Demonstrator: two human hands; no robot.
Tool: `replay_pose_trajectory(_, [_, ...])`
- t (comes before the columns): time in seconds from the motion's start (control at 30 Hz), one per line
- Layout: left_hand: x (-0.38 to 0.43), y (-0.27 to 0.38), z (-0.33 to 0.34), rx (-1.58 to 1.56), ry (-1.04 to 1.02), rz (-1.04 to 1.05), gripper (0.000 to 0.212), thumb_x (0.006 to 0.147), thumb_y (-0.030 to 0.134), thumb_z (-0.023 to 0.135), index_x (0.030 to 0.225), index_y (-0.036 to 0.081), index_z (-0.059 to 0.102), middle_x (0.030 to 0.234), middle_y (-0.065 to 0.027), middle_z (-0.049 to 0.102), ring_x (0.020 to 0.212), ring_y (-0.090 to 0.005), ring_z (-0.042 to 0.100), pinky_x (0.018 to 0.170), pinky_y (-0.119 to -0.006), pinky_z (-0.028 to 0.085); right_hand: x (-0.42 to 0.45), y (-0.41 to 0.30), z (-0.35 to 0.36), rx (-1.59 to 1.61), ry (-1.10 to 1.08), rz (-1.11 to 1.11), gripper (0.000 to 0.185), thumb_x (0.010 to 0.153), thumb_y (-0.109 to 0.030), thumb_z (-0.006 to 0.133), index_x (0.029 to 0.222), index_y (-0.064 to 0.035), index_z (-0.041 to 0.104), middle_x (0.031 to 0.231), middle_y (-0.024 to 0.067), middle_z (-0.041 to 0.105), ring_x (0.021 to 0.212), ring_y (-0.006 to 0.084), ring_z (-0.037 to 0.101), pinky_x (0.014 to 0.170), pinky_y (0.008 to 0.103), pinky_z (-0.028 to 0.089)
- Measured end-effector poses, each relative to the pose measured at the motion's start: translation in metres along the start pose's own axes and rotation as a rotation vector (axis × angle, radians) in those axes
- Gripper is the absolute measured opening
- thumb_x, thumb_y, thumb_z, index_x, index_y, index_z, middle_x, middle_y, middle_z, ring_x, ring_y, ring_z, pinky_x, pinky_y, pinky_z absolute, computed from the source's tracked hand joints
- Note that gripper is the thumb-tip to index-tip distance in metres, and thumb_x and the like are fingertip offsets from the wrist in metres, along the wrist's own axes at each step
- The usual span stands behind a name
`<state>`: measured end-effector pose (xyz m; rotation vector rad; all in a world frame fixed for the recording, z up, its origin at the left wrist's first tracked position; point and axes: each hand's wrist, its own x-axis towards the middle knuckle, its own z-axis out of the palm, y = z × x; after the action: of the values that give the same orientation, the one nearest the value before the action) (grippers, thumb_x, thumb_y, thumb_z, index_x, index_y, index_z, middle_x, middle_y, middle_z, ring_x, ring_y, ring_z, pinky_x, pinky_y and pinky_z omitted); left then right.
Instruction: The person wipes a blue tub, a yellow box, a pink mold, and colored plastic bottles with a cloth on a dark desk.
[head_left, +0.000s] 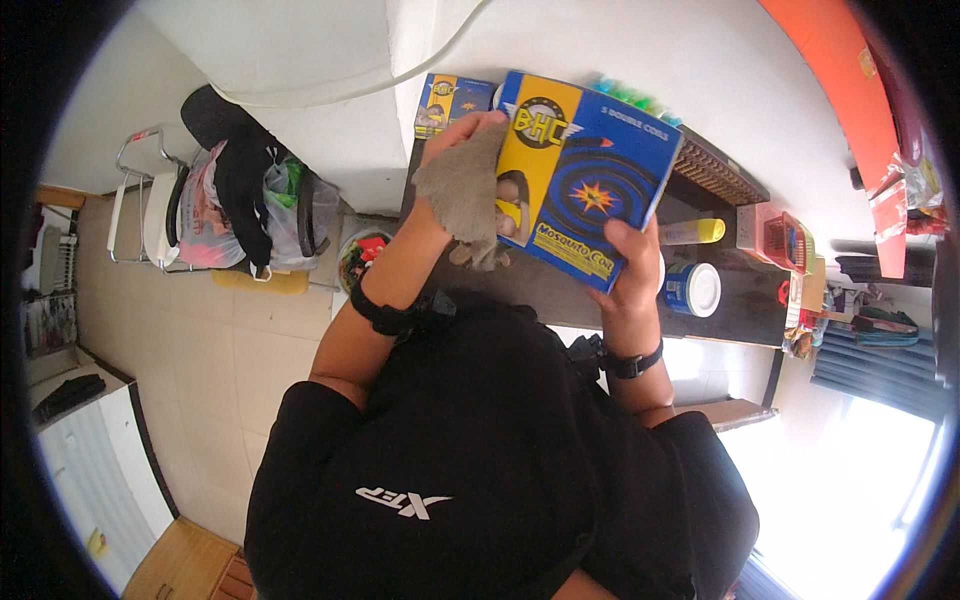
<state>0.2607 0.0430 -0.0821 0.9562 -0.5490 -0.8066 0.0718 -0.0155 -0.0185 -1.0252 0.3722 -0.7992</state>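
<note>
A blue and yellow cardboard mosquito coil box is held up, tilted, above a dark tabletop. My right hand grips its lower right corner, with the thumb on the printed front. In my left hand is a grey cloth, which hangs down beside the box's left edge. The cloth covers part of that hand's fingers. Behind my left hand stands a second, similar mosquito coil box, partly hidden. The held box blocks part of the tabletop from sight.
Right of the box are a blue tub with a white lid, a yellow-capped container, a dark slatted rack and a red plastic basket. To the left, plastic bags and black cloth lie on a metal-framed chair.
</note>
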Motion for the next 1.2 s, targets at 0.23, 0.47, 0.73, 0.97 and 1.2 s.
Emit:
replay_pose_trajectory(0.23, [-0.011, 0.009, -0.004, -0.232, -0.063, 0.001, 0.035, 0.089, 0.016, 0.068, 0.119, -0.001, 0.059, 0.106, -0.0062, 0.065, 0.093, -0.0108, 0.064, 0.076, -0.024, 0.057, -0.001, -0.007, -0.006, -0.306, 0.143, -0.135, 0.058, 0.092, 0.003, 0.057, 0.142, 0.0005, 0.028, 0.123, 0.0216, 0.058, 0.109, 0.0215, 0.06, 0.093, 0.0335, 0.05])
replay_pose_trajectory(0.47, [-0.015, 0.015, -0.001, -0.171, -0.297, 0.064, 0.057, 0.08, 0.019, 0.079, 0.125, -0.002, 0.05, 0.119, -0.0127, 0.063, 0.105, -0.0188, 0.064, 0.089, -0.034, 0.057, 0.004, -0.011, -0.005, -0.412, 0.093, -0.189, 0.061, 0.094, 0.001, 0.055, 0.144, -0.0025, 0.021, 0.12, 0.0213, 0.058, 0.106, 0.0197, 0.06, 0.09, 0.0305, 0.05])
replay_pose_trajectory(0.73, [-0.012, 0.025, 0.019, 0.066, -0.22, 0.087, 0.074, 0.086, 0.048, 0.067, 0.135, -0.001, 0.039, 0.113, -0.0152, 0.066, 0.092, -0.0222, 0.069, 0.083, -0.034, 0.058, 0.013, -0.006, -0.016, -0.734, 0.131, -0.345, 0.054, 0.098, -0.01, 0.052, 0.145, 0.001, 0.029, 0.135, 0.0181, 0.047, 0.118, 0.0199, 0.05, 0.1, 0.0327, 0.041])
replay_pose_trajectory(0.97, [-0.016, 0.02, 0.028, 0.231, -0.316, 0.053, 0.054, 0.098, 0.039, 0.053, 0.137, 0.004, 0.045, 0.109, -0.008, 0.066, 0.091, -0.0147, 0.066, 0.082, -0.029, 0.055, 0.02, -0.011, -0.014, -1.176, 0.145, -0.388, 0.053, 0.096, -0.032, 0.054, 0.131, 0.0075, 0.047, 0.125, 0.029, 0.053, 0.113, 0.0398, 0.055, 0.099, 0.0411, 0.041])
replay_pose_trajectory(1.2, [-0.033, 0.042, 0.06, 0.36, -0.356, -0.105, 0.063, 0.1, 0.039, 0.047, 0.149, 0.003, 0.029, 0.139, -0.015, 0.047, 0.129, -0.0225, 0.045, 0.108, -0.035, 0.035, 0.034, 0.021, -0.024, -0.415, 0.027, 0.054, 0.062, 0.1, -0.047, 0.042, 0.141, -0.0014, 0.038, 0.133, 0.0164, 0.052, 0.12, 0.0295, 0.052, 0.102, 0.0395, 0.039])
